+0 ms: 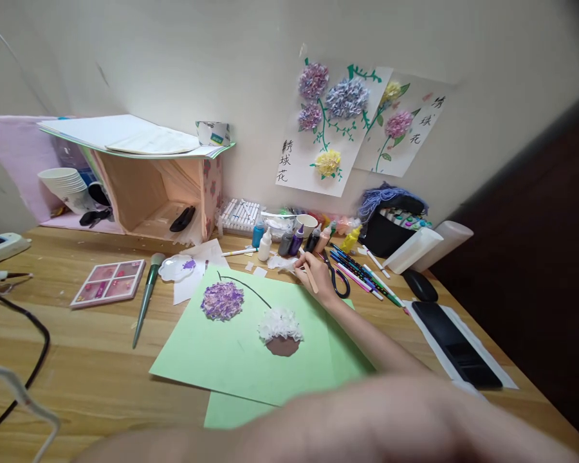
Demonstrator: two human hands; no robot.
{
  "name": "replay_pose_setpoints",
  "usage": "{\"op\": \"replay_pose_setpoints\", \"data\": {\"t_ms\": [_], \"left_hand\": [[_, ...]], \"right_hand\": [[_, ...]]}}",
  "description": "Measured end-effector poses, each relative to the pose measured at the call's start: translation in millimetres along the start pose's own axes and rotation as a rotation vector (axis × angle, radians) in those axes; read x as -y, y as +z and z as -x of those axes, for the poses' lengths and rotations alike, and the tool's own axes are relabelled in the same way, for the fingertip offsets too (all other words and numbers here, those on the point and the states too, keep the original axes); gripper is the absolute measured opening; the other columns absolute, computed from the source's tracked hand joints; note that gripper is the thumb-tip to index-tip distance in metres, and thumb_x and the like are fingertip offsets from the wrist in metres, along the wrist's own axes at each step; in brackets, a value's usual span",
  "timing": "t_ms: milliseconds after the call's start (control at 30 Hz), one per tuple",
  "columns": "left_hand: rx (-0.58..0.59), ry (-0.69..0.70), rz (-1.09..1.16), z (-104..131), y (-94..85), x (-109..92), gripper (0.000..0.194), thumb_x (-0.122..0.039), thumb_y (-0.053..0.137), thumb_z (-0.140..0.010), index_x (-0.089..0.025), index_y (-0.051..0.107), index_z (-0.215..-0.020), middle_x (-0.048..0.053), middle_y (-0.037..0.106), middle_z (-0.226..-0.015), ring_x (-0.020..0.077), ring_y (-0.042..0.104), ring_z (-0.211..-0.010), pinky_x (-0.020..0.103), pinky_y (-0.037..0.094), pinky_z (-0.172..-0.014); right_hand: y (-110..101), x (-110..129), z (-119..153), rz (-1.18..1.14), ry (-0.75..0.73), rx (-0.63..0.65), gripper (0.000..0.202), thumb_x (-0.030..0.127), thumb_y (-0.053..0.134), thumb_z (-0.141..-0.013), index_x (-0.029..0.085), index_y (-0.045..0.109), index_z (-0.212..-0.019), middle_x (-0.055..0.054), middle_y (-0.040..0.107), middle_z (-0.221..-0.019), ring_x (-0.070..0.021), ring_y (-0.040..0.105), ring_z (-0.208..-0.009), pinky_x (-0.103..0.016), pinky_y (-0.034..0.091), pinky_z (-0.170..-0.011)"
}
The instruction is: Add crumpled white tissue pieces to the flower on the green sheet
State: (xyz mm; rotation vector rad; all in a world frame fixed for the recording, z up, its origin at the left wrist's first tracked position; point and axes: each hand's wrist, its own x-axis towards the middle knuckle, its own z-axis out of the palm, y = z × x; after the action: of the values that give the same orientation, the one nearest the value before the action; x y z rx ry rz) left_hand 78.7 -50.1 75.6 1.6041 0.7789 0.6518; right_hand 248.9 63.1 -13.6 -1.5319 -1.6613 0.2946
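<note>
Across the wooden table (101, 379) lies my green sheet (241, 357), bearing a purple flower (222, 301) and a brown disc (284, 347) partly covered in white ruffles (280, 323). At its far edge my right hand (314, 273) pinches a slim wooden stick (311, 278); my left hand's grip I cannot tell.

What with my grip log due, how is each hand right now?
Right hand: closed, holding a stick.
Left hand: not in view, so its state cannot be told.
</note>
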Motion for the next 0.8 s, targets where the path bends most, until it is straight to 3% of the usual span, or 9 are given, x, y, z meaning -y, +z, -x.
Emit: {"op": "replay_pose_setpoints", "data": {"t_ms": [100,200,300,333,433,533,700,800], "left_hand": [[0.038,0.076,-0.109,-2,-16.8,-19,0.052,-0.048,0.021,-0.088,-0.026,0.066,-0.099,0.008,0.063,-0.086,0.0247,0.054,-0.097,0.038,0.048,-0.067],[-0.001,0.161,-0.279,-25,-44.0,-23,0.025,-0.033,0.047,-0.083,-0.020,0.063,-0.097,0.005,0.064,-0.099,0.0201,0.057,-0.095,0.035,0.047,-0.080],[-0.323,0.093,-0.503,-57,-66.2,1,0.019,-0.025,0.050,-0.080,-0.016,0.061,-0.093,0.009,0.063,-0.102,0.0214,0.057,-0.096,0.036,0.045,-0.085],[-0.331,0.049,-0.552,-66,-70.4,12,0.022,-0.027,0.052,-0.080,-0.015,0.060,-0.095,0.010,0.063,-0.105,0.0230,0.057,-0.099,0.037,0.044,-0.087],[-0.264,-0.016,-0.580,-85,-72.5,46,0.035,-0.037,0.058,-0.077,-0.012,0.059,-0.102,0.014,0.061,-0.113,0.0249,0.058,-0.099,0.038,0.045,-0.087],[-0.215,0.017,-0.512,-90,-64.9,63,0.034,-0.041,0.058,-0.077,-0.013,0.061,-0.096,0.012,0.065,-0.105,0.0232,0.060,-0.093,0.035,0.046,-0.083],[-0.069,-0.018,-0.353,-88,-56.8,57,0.027,-0.041,0.057,-0.076,-0.014,0.061,-0.070,0.004,0.065,-0.071,0.0172,0.059,-0.070,0.026,0.043,-0.064],[-0.030,-0.021,-0.375,-82,-65.0,43,0.030,-0.044,0.057,-0.074,-0.015,0.060,-0.066,0.002,0.063,-0.067,0.0151,0.056,-0.065,0.025,0.039,-0.061]], "right_hand": [[-7,-1,1,-0.032,0.064,-0.026,0.002,0.020,0.055,-0.070,0.019,0.054,-0.068,-0.001,0.060,-0.064,-0.0179,0.056,-0.061,-0.026,0.039,-0.057],[-11,-1,2,-0.065,0.104,-0.047,0.006,0.024,0.054,-0.071,0.019,0.054,-0.068,0.000,0.060,-0.065,-0.0177,0.056,-0.062,-0.027,0.040,-0.057],[-15,1,5,-0.183,0.167,-0.059,0.013,0.030,0.061,-0.070,0.019,0.055,-0.067,0.000,0.063,-0.070,-0.0183,0.058,-0.068,-0.029,0.044,-0.063],[-17,2,7,-0.246,0.198,-0.057,0.015,0.032,0.063,-0.069,0.019,0.056,-0.066,-0.001,0.064,-0.072,-0.0184,0.059,-0.069,-0.029,0.044,-0.064],[-21,8,17,-0.428,0.266,-0.024,0.021,0.035,0.069,-0.067,0.018,0.056,-0.067,-0.001,0.064,-0.073,-0.0179,0.059,-0.068,-0.030,0.045,-0.064],[-26,15,32,-0.523,0.277,-0.010,0.025,0.037,0.072,-0.066,0.018,0.055,-0.067,-0.002,0.063,-0.072,-0.0175,0.059,-0.066,-0.029,0.045,-0.062],[-36,26,61,-0.656,0.297,-0.031,0.026,0.040,0.070,-0.070,0.020,0.054,-0.072,-0.004,0.064,-0.082,-0.0173,0.059,-0.072,-0.030,0.048,-0.065],[-40,22,81,-0.784,0.279,-0.078,0.028,0.048,0.048,-0.086,0.021,0.057,-0.080,-0.002,0.062,-0.078,-0.0153,0.056,-0.068,-0.028,0.047,-0.062]]}}
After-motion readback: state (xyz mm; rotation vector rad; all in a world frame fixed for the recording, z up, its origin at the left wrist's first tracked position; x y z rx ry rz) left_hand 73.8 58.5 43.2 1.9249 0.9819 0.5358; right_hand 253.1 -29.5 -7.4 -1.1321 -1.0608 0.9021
